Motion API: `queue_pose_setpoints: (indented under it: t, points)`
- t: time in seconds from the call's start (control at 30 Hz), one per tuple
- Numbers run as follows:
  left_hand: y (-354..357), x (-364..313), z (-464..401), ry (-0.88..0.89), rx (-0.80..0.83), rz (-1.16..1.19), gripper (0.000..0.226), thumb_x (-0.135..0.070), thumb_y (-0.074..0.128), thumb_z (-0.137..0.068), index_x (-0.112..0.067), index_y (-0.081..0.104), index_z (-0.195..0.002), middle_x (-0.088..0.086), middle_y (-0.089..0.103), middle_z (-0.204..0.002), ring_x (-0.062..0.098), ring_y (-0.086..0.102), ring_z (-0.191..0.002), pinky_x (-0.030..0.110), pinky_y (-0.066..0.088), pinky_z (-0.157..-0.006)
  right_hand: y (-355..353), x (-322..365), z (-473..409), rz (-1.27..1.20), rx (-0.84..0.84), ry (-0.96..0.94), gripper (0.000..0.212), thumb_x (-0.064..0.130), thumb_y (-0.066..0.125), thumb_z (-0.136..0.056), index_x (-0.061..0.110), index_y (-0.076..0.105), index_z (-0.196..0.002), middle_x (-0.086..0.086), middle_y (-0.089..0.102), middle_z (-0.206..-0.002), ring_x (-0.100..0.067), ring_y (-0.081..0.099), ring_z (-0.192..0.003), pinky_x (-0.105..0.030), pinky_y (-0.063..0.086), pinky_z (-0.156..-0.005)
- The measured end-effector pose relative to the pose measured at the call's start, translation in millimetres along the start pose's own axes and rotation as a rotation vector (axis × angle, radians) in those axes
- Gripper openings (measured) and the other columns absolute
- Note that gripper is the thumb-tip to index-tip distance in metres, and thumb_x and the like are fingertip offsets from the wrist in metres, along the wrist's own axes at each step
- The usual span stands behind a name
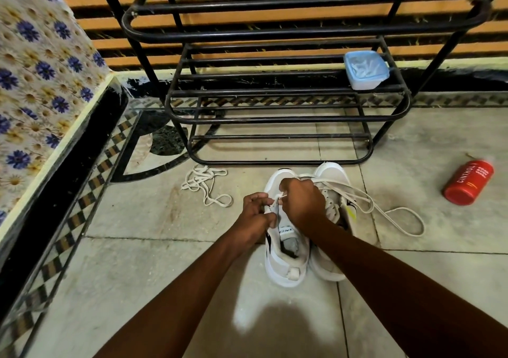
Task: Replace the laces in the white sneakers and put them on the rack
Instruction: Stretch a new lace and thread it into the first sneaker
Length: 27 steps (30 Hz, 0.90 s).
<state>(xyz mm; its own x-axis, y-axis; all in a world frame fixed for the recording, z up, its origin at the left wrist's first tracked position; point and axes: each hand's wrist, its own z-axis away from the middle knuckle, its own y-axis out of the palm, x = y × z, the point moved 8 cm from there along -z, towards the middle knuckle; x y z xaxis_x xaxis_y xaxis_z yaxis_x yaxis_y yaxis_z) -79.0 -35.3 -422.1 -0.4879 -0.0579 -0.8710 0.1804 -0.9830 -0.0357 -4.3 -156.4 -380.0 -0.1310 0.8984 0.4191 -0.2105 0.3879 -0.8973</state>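
1. Left of our hands, a loose lace (205,184) lies on the floor.
2. Our left hand (257,214) and right hand (301,202), together, pinch a lace on the left sneaker (286,261).
3. The right sneaker (334,192) sits just right, the rack (275,96) beyond.

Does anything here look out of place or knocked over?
Yes. A red bottle lies on its side on the floor, right of the sneakers. A loose lace sits in a tangle by the rack. A lidded tub sits on a rack shelf, odd for a shoe rack.

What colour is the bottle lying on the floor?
Red, with white writing; the bottle shows in the head view.
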Motion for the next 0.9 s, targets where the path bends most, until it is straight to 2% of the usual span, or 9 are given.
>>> queue_pose_setpoints:
  t: [0.1,0.2,0.3,0.37,0.47,0.53,0.63,0.77,0.9]
  points:
    - [-2.1,0.2,-4.2,0.002,-0.034,0.014,0.056,-0.006,0.057,-0.050,-0.025,0.051,-0.102,0.017,0.048,-0.141,0.013,0.057,-0.107,0.029,0.052,-0.083,-3.1,-0.8,0.6,-0.071,-0.037,-0.015,0.020,0.018,0.068,-0.085,0.027,0.060,-0.101,-0.006,0.067,-0.096,-0.034,0.065,-0.093,-0.035,0.049,-0.074]
    - [0.0,2.1,-8.7,-0.010,-0.060,-0.009,0.059,-0.009,0.064,-0.041,-0.024,0.054,-0.097,0.020,0.048,-0.141,0.027,0.061,-0.111,0.044,0.056,-0.094,-5.5,-0.5,3.2,-0.146,-0.036,-0.043,0.028,0.013,0.064,-0.079,0.026,0.048,-0.097,-0.004,0.067,-0.085,-0.034,0.064,-0.086,-0.040,0.054,-0.071]
    - [1.9,2.7,-10.2,-0.134,-0.057,0.014,0.060,-0.015,0.068,-0.034,-0.014,0.060,-0.094,0.027,0.052,-0.130,0.029,0.061,-0.074,0.033,0.050,-0.052,-10.8,6.2,11.9,-0.246,0.007,-0.089,0.028,0.013,0.061,-0.075,0.024,0.050,-0.099,-0.004,0.068,-0.085,-0.034,0.065,-0.085,-0.044,0.054,-0.075]
    - [4.2,-2.7,-7.8,-0.228,-0.005,0.005,0.061,-0.025,0.074,-0.036,-0.009,0.067,-0.094,0.023,0.058,-0.097,0.024,0.053,-0.064,0.026,0.045,-0.045,-22.9,7.4,30.7,-0.182,-0.127,-0.143,0.027,0.021,0.059,-0.069,0.018,0.059,-0.096,-0.007,0.066,-0.092,-0.035,0.062,-0.088,-0.045,0.052,-0.077]
    - [-1.0,-7.2,-10.6,-0.241,-0.037,0.037,0.018,-0.016,0.068,-0.083,-0.010,0.070,-0.099,0.012,0.056,-0.073,0.019,0.050,-0.056,0.023,0.046,-0.043,-32.7,2.0,61.0,-0.004,-0.286,-0.159,0.023,0.025,0.048,-0.070,0.012,0.063,-0.083,-0.013,0.058,-0.092,-0.036,0.055,-0.087,-0.043,0.046,-0.076]
    - [-8.7,-4.0,-19.8,-0.151,-0.153,-0.002,0.011,-0.011,0.061,-0.083,-0.012,0.071,-0.088,0.013,0.064,-0.083,0.022,0.059,-0.060,0.027,0.052,-0.051,-28.5,5.7,71.6,0.026,-0.265,-0.239,0.027,0.023,0.038,-0.075,0.009,0.061,-0.076,-0.014,0.057,-0.083,-0.037,0.056,-0.083,-0.042,0.043,-0.077]
    - [-7.6,-15.4,-24.2,0.031,-0.240,-0.305,0.016,-0.030,0.068,-0.079,-0.015,0.073,-0.079,0.008,0.074,-0.093,0.024,0.071,-0.086,0.034,0.058,-0.079,-19.5,6.7,77.2,-0.013,-0.204,-0.266,0.030,0.023,0.038,-0.086,0.008,0.062,-0.077,-0.013,0.059,-0.080,-0.033,0.058,-0.081,-0.040,0.047,-0.076]
    - [-5.1,-20.2,-26.7,0.075,-0.314,-0.437,0.030,-0.036,0.075,-0.092,-0.009,0.071,-0.079,0.001,0.074,-0.081,0.020,0.070,-0.082,0.028,0.048,-0.073,-6.5,9.2,85.0,-0.056,-0.041,-0.240,0.033,0.025,0.039,-0.080,0.007,0.066,-0.087,-0.015,0.064,-0.087,-0.035,0.062,-0.084,-0.038,0.050,-0.076]
    - [-2.1,-31.0,-33.4,0.155,-0.314,-0.603,0.028,-0.026,0.074,-0.095,-0.012,0.063,-0.073,0.007,0.073,-0.088,0.022,0.065,-0.084,0.027,0.043,-0.075,-5.3,9.6,83.5,-0.043,0.055,-0.216,0.021,0.013,0.054,-0.073,0.005,0.068,-0.088,-0.017,0.066,-0.087,-0.038,0.065,-0.082,-0.039,0.053,-0.072]
